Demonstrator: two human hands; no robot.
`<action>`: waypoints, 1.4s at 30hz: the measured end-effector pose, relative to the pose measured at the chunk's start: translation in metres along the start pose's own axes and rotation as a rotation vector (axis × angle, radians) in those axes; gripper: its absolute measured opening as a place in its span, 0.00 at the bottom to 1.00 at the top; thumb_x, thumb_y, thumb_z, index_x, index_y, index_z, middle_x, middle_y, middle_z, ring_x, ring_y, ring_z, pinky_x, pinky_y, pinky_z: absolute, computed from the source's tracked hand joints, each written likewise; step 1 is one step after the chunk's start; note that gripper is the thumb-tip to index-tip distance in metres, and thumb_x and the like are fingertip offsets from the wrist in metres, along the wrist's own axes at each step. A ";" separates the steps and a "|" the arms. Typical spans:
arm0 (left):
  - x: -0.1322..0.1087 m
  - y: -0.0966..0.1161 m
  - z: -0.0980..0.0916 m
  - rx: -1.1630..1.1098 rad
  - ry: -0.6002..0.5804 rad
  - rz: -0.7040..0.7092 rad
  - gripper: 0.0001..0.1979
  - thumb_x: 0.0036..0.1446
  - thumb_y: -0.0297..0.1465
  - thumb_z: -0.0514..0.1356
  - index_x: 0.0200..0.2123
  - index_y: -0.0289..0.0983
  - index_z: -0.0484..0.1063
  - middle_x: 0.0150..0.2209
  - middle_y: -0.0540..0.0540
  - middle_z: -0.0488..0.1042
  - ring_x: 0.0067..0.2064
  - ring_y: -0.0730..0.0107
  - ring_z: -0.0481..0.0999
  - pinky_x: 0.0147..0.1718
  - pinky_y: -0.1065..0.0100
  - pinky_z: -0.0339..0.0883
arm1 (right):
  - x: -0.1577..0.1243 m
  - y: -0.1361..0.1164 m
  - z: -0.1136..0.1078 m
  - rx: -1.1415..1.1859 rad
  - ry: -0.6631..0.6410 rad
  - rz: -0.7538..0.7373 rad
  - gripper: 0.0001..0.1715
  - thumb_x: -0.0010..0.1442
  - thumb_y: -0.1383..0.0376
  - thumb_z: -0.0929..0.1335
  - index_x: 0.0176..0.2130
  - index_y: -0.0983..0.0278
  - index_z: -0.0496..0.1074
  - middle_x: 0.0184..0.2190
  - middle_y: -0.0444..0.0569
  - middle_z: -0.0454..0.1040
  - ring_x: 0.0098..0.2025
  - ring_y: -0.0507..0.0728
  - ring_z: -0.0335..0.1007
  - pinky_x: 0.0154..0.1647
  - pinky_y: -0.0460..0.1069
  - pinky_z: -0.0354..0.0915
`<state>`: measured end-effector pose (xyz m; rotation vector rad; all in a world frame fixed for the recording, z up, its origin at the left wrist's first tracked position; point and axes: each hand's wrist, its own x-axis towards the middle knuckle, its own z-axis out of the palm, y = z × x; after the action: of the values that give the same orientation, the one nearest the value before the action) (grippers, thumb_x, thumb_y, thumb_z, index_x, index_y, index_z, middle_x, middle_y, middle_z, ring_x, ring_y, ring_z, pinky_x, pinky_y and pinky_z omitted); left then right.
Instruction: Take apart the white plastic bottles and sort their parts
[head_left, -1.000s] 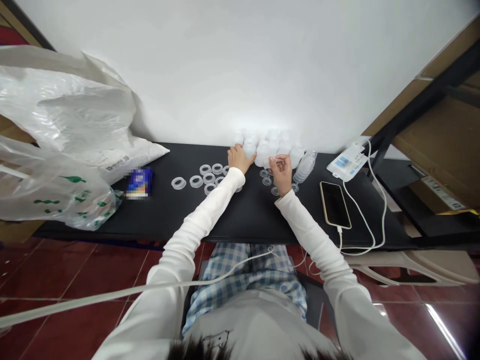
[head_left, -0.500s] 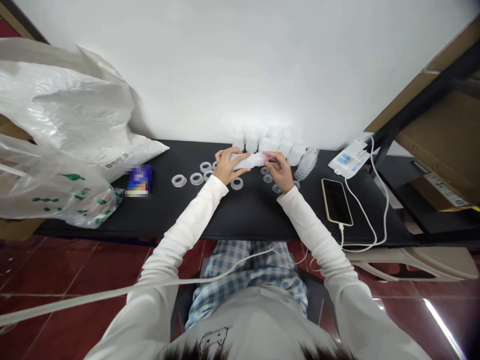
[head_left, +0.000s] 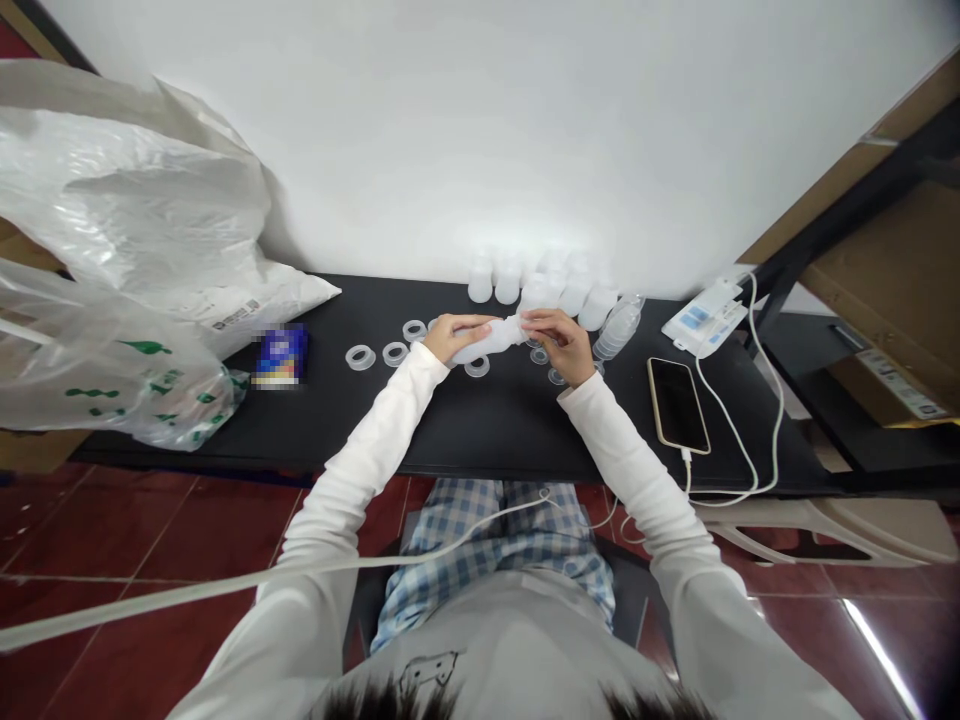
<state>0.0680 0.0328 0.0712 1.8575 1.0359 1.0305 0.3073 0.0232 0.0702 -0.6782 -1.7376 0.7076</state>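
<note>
A frosted white plastic bottle (head_left: 480,346) lies across my grasp above the black table, its right end tilted up and away from me. My left hand (head_left: 452,338) wraps round the bottle's body at the left. At the right end, the fingers of my right hand (head_left: 564,345) pinch the bottle's neck; whether a small part sits between them I cannot make out. Below the bottle is a clear plastic ring (head_left: 477,367), with more rings (head_left: 361,358) to the left. Small clear discs (head_left: 556,376) lie under my right hand.
Several frosted bottles (head_left: 481,278) stand along the wall, and a stack of clear cups (head_left: 619,328) leans beside them. To the right are a phone (head_left: 677,405) on a cable and a white packet (head_left: 703,315). Plastic bags (head_left: 150,210) and a blue pack (head_left: 281,355) occupy the left.
The bottle has tilted, its left end now nearer to me. My left fingers have closed further along it, and my right hand has turned slightly at the neck.
</note>
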 end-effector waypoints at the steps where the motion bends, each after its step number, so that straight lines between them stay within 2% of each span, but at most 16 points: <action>1: 0.002 -0.001 -0.002 -0.105 -0.044 -0.095 0.34 0.53 0.57 0.60 0.47 0.34 0.80 0.37 0.40 0.82 0.36 0.57 0.81 0.37 0.60 0.74 | 0.000 -0.001 0.001 -0.005 -0.003 -0.004 0.10 0.62 0.53 0.70 0.38 0.54 0.79 0.47 0.49 0.78 0.52 0.58 0.74 0.53 0.58 0.73; 4: 0.005 -0.002 -0.007 -0.319 -0.224 -0.320 0.35 0.50 0.59 0.60 0.38 0.31 0.82 0.28 0.37 0.81 0.23 0.59 0.77 0.22 0.60 0.71 | -0.001 -0.003 0.003 -0.048 -0.032 -0.012 0.13 0.63 0.51 0.69 0.36 0.55 0.79 0.47 0.49 0.78 0.51 0.59 0.75 0.53 0.59 0.73; 6: 0.005 0.000 -0.010 -0.399 -0.323 -0.387 0.34 0.50 0.60 0.61 0.33 0.31 0.81 0.27 0.35 0.80 0.21 0.60 0.76 0.19 0.62 0.68 | 0.000 -0.005 0.004 -0.071 -0.061 -0.026 0.14 0.64 0.51 0.68 0.36 0.55 0.79 0.47 0.49 0.79 0.51 0.59 0.75 0.52 0.59 0.73; 8: 0.005 0.001 -0.010 -0.446 -0.344 -0.409 0.34 0.48 0.59 0.62 0.31 0.30 0.81 0.27 0.35 0.80 0.20 0.62 0.75 0.17 0.63 0.67 | 0.001 -0.008 0.003 -0.086 -0.076 -0.041 0.14 0.64 0.52 0.68 0.37 0.55 0.79 0.47 0.49 0.79 0.50 0.58 0.75 0.53 0.59 0.73; 10: 0.004 0.001 -0.007 -0.451 -0.262 -0.392 0.34 0.45 0.59 0.64 0.33 0.30 0.81 0.26 0.37 0.80 0.20 0.63 0.75 0.18 0.64 0.68 | 0.002 -0.010 0.001 -0.086 -0.079 -0.057 0.12 0.64 0.53 0.68 0.39 0.55 0.79 0.46 0.49 0.79 0.50 0.58 0.75 0.53 0.58 0.73; 12: 0.004 0.000 -0.004 -0.398 -0.138 -0.310 0.34 0.43 0.57 0.66 0.38 0.32 0.82 0.30 0.39 0.82 0.25 0.62 0.78 0.23 0.63 0.71 | 0.003 -0.012 -0.002 -0.056 -0.090 -0.062 0.10 0.64 0.55 0.69 0.42 0.54 0.79 0.47 0.49 0.78 0.51 0.57 0.74 0.53 0.56 0.73; 14: 0.004 0.000 -0.001 -0.274 -0.034 -0.167 0.32 0.44 0.54 0.68 0.43 0.35 0.81 0.39 0.40 0.83 0.36 0.58 0.81 0.36 0.61 0.75 | 0.004 -0.012 -0.004 -0.012 -0.110 -0.038 0.12 0.63 0.54 0.69 0.43 0.55 0.78 0.48 0.49 0.76 0.52 0.57 0.74 0.52 0.55 0.73; 16: 0.003 0.002 0.001 -0.107 0.040 -0.010 0.29 0.45 0.50 0.69 0.46 0.37 0.81 0.46 0.41 0.82 0.46 0.57 0.80 0.48 0.59 0.72 | 0.005 -0.012 -0.006 0.020 -0.113 0.017 0.15 0.62 0.52 0.70 0.45 0.55 0.76 0.48 0.50 0.75 0.52 0.57 0.73 0.52 0.54 0.73; 17: 0.002 0.004 0.003 -0.036 0.070 0.054 0.28 0.46 0.49 0.70 0.46 0.38 0.81 0.47 0.41 0.81 0.48 0.57 0.79 0.51 0.59 0.70 | 0.005 -0.012 -0.006 0.025 -0.099 0.043 0.17 0.61 0.52 0.70 0.47 0.55 0.75 0.49 0.50 0.74 0.52 0.57 0.73 0.52 0.53 0.73; 20: -0.001 0.007 0.007 0.086 0.159 0.186 0.28 0.47 0.48 0.70 0.48 0.39 0.80 0.46 0.42 0.80 0.47 0.60 0.79 0.51 0.59 0.70 | 0.007 -0.008 -0.009 -0.023 -0.048 0.092 0.23 0.58 0.50 0.72 0.51 0.55 0.73 0.51 0.50 0.73 0.52 0.57 0.73 0.50 0.52 0.74; 25: -0.006 0.008 0.012 0.331 0.244 0.256 0.26 0.49 0.48 0.69 0.49 0.43 0.79 0.46 0.44 0.81 0.47 0.61 0.78 0.51 0.59 0.69 | 0.007 -0.004 -0.012 -0.055 -0.104 0.167 0.23 0.57 0.49 0.72 0.48 0.57 0.76 0.48 0.49 0.77 0.49 0.57 0.74 0.45 0.52 0.75; 27: -0.006 0.007 0.011 0.377 0.251 0.261 0.25 0.50 0.48 0.69 0.49 0.43 0.79 0.46 0.45 0.81 0.46 0.60 0.79 0.51 0.59 0.69 | 0.007 -0.004 -0.012 0.004 -0.124 0.189 0.24 0.56 0.50 0.73 0.49 0.56 0.76 0.49 0.48 0.78 0.49 0.57 0.75 0.48 0.53 0.75; 30: -0.006 0.009 0.010 0.321 0.235 0.257 0.25 0.50 0.49 0.68 0.49 0.44 0.79 0.46 0.45 0.81 0.45 0.61 0.79 0.50 0.59 0.70 | 0.006 -0.008 -0.014 0.069 -0.151 0.201 0.26 0.53 0.52 0.75 0.49 0.56 0.77 0.51 0.48 0.78 0.51 0.58 0.75 0.55 0.55 0.74; 34: -0.006 0.013 0.007 0.172 0.184 0.202 0.26 0.48 0.49 0.69 0.48 0.42 0.80 0.44 0.44 0.82 0.44 0.61 0.80 0.48 0.60 0.71 | 0.004 -0.012 -0.018 0.103 -0.216 0.208 0.26 0.53 0.54 0.76 0.51 0.56 0.77 0.54 0.49 0.77 0.58 0.60 0.73 0.62 0.58 0.69; 38: -0.003 0.011 0.005 -0.092 0.072 0.026 0.26 0.49 0.50 0.67 0.45 0.37 0.82 0.45 0.41 0.82 0.47 0.56 0.80 0.48 0.60 0.72 | 0.000 -0.016 -0.020 0.129 -0.280 0.200 0.24 0.55 0.55 0.75 0.52 0.54 0.77 0.59 0.49 0.74 0.64 0.61 0.68 0.65 0.59 0.65; 42: 0.001 0.004 0.001 -0.295 -0.111 -0.217 0.32 0.46 0.55 0.66 0.42 0.33 0.82 0.33 0.40 0.82 0.30 0.59 0.80 0.30 0.61 0.74 | -0.001 -0.020 -0.019 0.156 -0.339 0.206 0.26 0.54 0.55 0.76 0.52 0.54 0.77 0.58 0.50 0.75 0.62 0.62 0.70 0.63 0.62 0.68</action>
<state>0.0702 0.0322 0.0746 1.5104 0.9402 0.8880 0.3236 0.0115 0.0890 -0.6620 -1.9091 1.1427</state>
